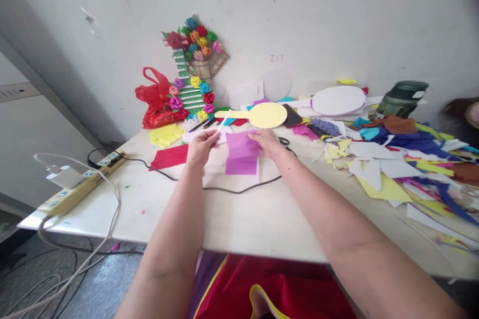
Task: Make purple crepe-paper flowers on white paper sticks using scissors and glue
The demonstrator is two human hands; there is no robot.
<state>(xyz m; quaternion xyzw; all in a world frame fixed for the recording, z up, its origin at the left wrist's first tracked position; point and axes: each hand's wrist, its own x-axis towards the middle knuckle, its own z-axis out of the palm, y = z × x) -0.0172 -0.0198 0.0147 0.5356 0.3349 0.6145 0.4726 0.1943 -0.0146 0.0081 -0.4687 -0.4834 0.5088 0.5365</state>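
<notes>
My left hand (pixel 203 146) is closed around a thin white stick (pixel 224 120), which points up and to the right. Between the fingers of my right hand (pixel 267 141) is the upper right corner of a purple crepe paper piece (pixel 240 145). It hangs just right of the stick, apart from it. Directly below, more purple paper (pixel 241 166) shows against a white sheet; I cannot tell whether it is a separate piece. A strip of red crepe paper (pixel 170 157) lies left of my left hand. Behind my hands is a yellow paddle-shaped cutout (pixel 267 115).
A black cable (pixel 239 191) crosses the table in front of the paper. On the left sits a power strip (pixel 88 183) with a white charger. Paper scraps (pixel 385 169) cover the right side. Paper flowers (pixel 198 40) and a red plastic bag (pixel 155 99) stand by the wall.
</notes>
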